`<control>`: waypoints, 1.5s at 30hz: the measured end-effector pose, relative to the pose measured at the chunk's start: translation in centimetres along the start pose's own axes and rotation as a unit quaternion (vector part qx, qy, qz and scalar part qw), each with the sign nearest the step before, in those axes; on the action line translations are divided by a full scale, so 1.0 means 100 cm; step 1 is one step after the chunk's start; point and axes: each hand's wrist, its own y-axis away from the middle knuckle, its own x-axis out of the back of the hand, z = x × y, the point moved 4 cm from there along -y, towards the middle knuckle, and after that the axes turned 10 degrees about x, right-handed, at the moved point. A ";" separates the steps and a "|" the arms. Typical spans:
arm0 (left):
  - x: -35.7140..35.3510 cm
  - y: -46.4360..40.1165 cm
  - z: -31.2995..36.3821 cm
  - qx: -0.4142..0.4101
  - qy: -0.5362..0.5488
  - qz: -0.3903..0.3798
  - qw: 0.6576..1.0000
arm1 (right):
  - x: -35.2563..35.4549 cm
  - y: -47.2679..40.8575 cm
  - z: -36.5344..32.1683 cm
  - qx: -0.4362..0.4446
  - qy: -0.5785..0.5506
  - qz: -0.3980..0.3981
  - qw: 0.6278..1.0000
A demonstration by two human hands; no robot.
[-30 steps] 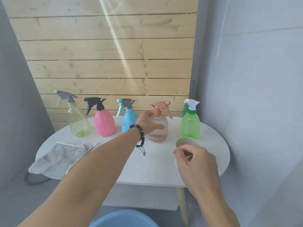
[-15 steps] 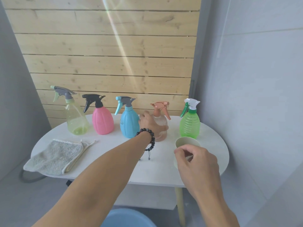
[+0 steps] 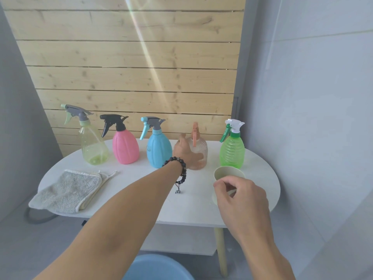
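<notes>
Several spray bottles stand in a row at the back of a white oval table (image 3: 129, 201). My left hand (image 3: 184, 152) grips the clear peach spray bottle (image 3: 198, 147), fingers wrapped round its body; its nozzle now points toward me. A pale green cup (image 3: 227, 173) stands just in front of the green spray bottle (image 3: 232, 150). My right hand (image 3: 242, 201) holds the cup from the near side, thumb and fingers curled at its rim, hiding its lower part.
Left of the peach bottle stand a blue bottle (image 3: 158, 148), a pink bottle (image 3: 125, 147) and a yellow-green bottle (image 3: 92, 144). A grey cloth (image 3: 68, 190) lies at the table's left front. A blue tub (image 3: 157, 268) sits below. Grey walls close in on both sides.
My left hand has turned the peach bottle so its trigger head, earlier pointing right, now faces me. My right hand has stayed on the cup.
</notes>
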 end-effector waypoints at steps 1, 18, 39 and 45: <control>-0.001 0.001 0.000 0.001 -0.005 -0.007 1.000 | 0.000 0.000 0.000 0.000 0.000 0.001 1.000; 0.043 0.053 -0.062 0.055 0.164 0.121 0.977 | -0.017 -0.006 -0.005 -0.029 0.024 -0.007 0.999; 0.101 0.081 -0.060 -0.140 0.063 0.148 0.977 | -0.040 -0.006 -0.040 0.061 -0.097 -0.020 0.993; 0.132 0.181 -0.099 -0.292 -0.082 0.187 0.934 | -0.044 0.008 -0.058 -0.210 -0.438 -0.204 0.850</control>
